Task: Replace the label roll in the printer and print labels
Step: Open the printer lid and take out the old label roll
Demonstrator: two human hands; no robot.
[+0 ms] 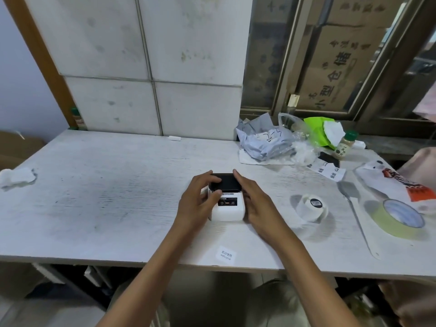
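Observation:
A small white label printer [229, 210] with a black lid [226, 181] sits in the middle of the white table [113, 185]. My left hand [197, 199] grips its left side, thumb on the lid's front edge and fingers on the lid's back. My right hand [254, 197] lies flat along the printer's right side, its index finger reaching the lid's back corner. A white label roll [311, 206] stands on the table to the right, apart from both hands. A single printed label reading "welcome" [226, 254] lies near the front edge.
A roll of pale tape [398, 218] and a long metal spatula [354, 206] lie at the right. Grey mailer bags [262, 140], a green bag [317, 131], a spice bottle [345, 143] and printed labels [330, 169] crowd the back right. Crumpled tissue [16, 177] lies far left.

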